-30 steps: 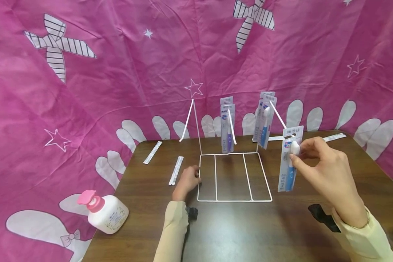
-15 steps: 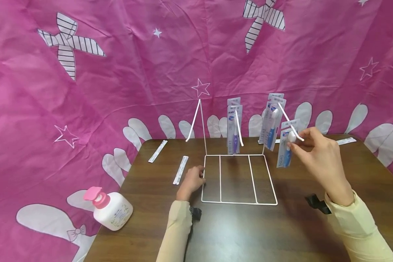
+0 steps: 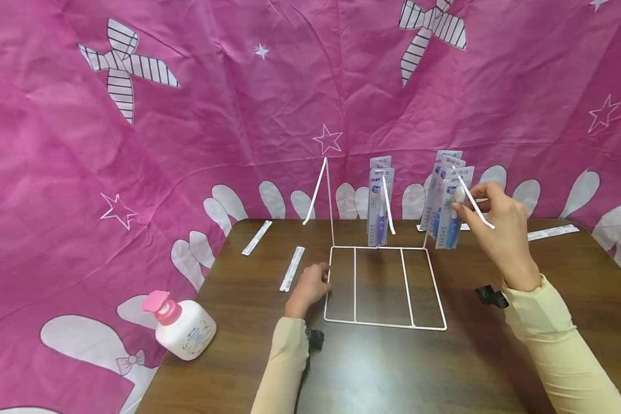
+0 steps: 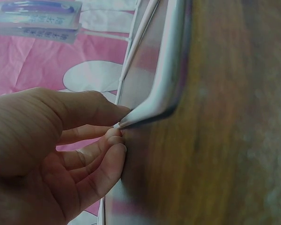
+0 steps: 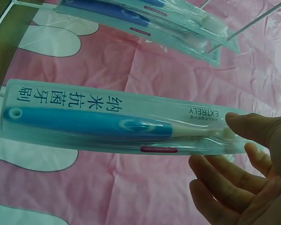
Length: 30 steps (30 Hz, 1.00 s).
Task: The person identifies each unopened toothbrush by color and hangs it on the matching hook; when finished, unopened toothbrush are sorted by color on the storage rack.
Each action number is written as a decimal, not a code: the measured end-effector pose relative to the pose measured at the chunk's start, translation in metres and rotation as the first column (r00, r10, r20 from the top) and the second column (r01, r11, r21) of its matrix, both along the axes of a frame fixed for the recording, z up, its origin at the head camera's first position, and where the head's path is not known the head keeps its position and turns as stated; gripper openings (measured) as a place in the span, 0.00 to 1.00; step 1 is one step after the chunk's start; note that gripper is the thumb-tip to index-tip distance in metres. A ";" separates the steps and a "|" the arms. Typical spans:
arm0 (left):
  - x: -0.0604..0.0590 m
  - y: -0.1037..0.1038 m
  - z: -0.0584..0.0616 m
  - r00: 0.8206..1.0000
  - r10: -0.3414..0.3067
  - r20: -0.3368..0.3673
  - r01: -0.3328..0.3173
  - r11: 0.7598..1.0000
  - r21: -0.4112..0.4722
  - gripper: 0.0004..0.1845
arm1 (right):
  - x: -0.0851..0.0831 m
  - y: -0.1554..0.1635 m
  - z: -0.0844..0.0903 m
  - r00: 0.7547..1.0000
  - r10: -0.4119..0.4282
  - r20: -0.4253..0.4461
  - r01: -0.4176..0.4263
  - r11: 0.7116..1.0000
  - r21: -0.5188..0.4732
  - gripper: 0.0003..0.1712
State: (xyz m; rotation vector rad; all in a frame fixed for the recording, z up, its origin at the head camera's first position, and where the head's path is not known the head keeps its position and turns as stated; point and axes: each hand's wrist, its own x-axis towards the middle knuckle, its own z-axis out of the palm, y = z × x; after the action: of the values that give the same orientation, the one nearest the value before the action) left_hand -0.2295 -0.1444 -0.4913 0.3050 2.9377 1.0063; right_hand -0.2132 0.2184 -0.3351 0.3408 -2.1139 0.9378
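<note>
Blue toothbrush pack [image 3: 449, 215] pinched, right hand [image 3: 497, 221].

right hand [image 3: 497, 221] raised toothbrush pack [image 3: 451, 214] up to hook [image 3: 475, 202], beside hung packs [image 3: 441, 190]

The head view looks forward and down from above the near edge of the bench [image 3: 372, 368], far enough back to take in both forearms, the white wire rack [image 3: 383, 287] at the middle and the pink cloth [image 3: 212, 115] behind it. The left wrist view sits very close to the left hand [image 4: 51, 154], turned sideways along the bench top, and shares with the head view the rack's near left corner [image 4: 145, 110]. The right wrist view looks up from under the right hand [image 5: 243, 178], close to the packed toothbrush [image 5: 112, 124] which the head view shows at the rack's right prong [image 3: 476, 201].
</note>
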 end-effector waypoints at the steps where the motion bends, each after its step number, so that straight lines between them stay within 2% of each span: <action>1: 0.000 0.000 0.000 1.000 0.001 -0.003 -0.001 1.000 0.001 0.24 | -0.002 0.000 0.000 1.000 -0.001 0.002 0.001 1.000 -0.003 0.17; 7: -0.001 -0.002 -0.001 1.000 -0.002 -0.025 0.002 1.000 -0.013 0.24 | -0.012 -0.003 -0.002 1.000 -0.011 -0.006 0.011 1.000 -0.005 0.18; 14: -0.001 -0.005 0.001 0.999 0.002 -0.040 -0.003 1.000 -0.015 0.24 | -0.020 -0.006 -0.005 0.999 -0.040 0.032 0.040 0.999 -0.005 0.18; 21: 0.001 -0.006 0.004 0.999 0.001 -0.037 -0.001 1.000 -0.009 0.24 | -0.022 -0.008 -0.006 0.998 -0.047 0.042 0.046 0.999 0.005 0.19; 27: -0.001 -0.005 0.005 0.999 -0.007 -0.034 0.006 1.000 -0.023 0.24 | -0.020 -0.005 -0.023 0.998 -0.049 0.024 0.049 0.998 0.034 0.17; 30: -0.002 -0.003 0.008 0.999 -0.014 -0.038 0.012 0.999 -0.049 0.19 | -0.016 -0.002 -0.037 0.997 -0.045 0.066 0.041 0.997 0.058 0.14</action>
State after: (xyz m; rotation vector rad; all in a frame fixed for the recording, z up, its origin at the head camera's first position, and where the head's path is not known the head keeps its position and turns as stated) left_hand -0.2314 -0.1476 -0.4828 0.3452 2.9846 0.9365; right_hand -0.2290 0.2164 -0.3719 0.2950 -2.2041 0.8775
